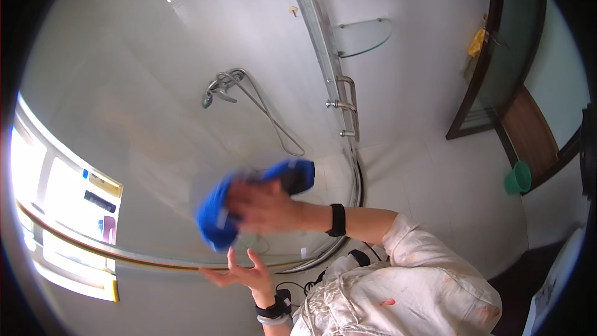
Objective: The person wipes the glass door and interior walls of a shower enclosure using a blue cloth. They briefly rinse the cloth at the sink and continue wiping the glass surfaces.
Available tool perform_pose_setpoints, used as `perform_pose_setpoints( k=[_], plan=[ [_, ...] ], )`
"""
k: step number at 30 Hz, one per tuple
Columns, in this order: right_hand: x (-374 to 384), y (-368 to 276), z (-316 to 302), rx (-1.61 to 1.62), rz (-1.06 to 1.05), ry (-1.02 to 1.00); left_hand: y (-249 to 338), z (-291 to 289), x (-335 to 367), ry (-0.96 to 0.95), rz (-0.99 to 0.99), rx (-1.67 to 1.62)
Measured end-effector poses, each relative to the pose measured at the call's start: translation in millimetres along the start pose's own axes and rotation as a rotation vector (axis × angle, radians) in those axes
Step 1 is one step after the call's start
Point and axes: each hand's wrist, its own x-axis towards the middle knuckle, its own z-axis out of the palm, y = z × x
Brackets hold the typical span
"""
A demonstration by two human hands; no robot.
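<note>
A bright blue cloth (pixel 214 218) with darker patches is up at the curved glass shower panel (pixel 155 218). My right hand (pixel 264 205) lies over the cloth and holds it, smeared by motion. Whether the cloth touches the glass I cannot tell. Just below and nearer to me, my left hand (pixel 242 274) is raised with its fingers spread, and nothing is in it. Its fingertips come close to the cloth's lower edge. Black bands are round both wrists, and a pale bracelet circles the left one.
Behind the glass a shower head (pixel 208 99) with a metal hose hangs on the wall. A metal door handle (pixel 354 109) and glass shelves (pixel 364 37) are further right. A bright window (pixel 68 193) stands at left. By the doorway sits a green bucket (pixel 517 178).
</note>
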Motion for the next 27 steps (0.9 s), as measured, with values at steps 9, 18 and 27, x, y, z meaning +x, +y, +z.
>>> perform_pose_setpoints(
  k=[9, 18, 27],
  plan=[
    [100.4, 99.6, -121.2, -0.158, -0.175, 0.48, 62.2, 16.5, 37.9, -0.1, 0.012, 0.022],
    [20.6, 181.9, -91.7, 0.024, 0.684, 0.836, 86.0, 66.8, 53.1, 0.102, -0.016, 0.188],
    [94.9, 124.1, -154.8, -0.001, -0.201, 0.527, 67.4, 79.9, 42.6, 0.17, 0.097, 0.374]
  ],
)
